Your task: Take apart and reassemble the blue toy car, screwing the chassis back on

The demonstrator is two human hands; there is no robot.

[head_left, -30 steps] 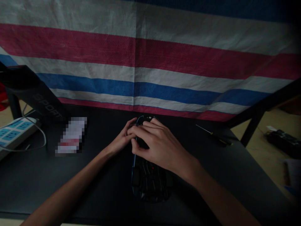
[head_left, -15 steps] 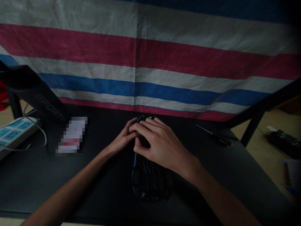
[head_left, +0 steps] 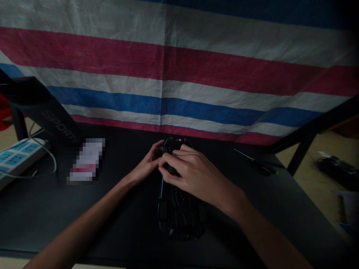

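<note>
A dark toy car (head_left: 179, 216) with blue edges lies upside down on the black table, its wheels and ribbed underside facing up. My left hand (head_left: 148, 164) grips the car's far left side, with the thumb and fingers around the edge there. Over the middle of the underside, my right hand (head_left: 187, 168) is curled, with its thumb and forefinger pinched together near the car's left side. Whatever is between those fingertips is hidden or too small to make out. Part of the car lies covered by the right hand.
A screwdriver (head_left: 256, 162) lies to the right on the black table (head_left: 112, 220). At the left are a blurred-out flat item (head_left: 86, 160), a white power strip (head_left: 21, 155) with a cable, and a black "SPORT" item (head_left: 53, 116). A striped sheet (head_left: 196, 67) hangs behind.
My right hand has drawn slightly back toward me, and its fingers have come off the car's far end, which now shows more. My left hand and the car have hardly moved.
</note>
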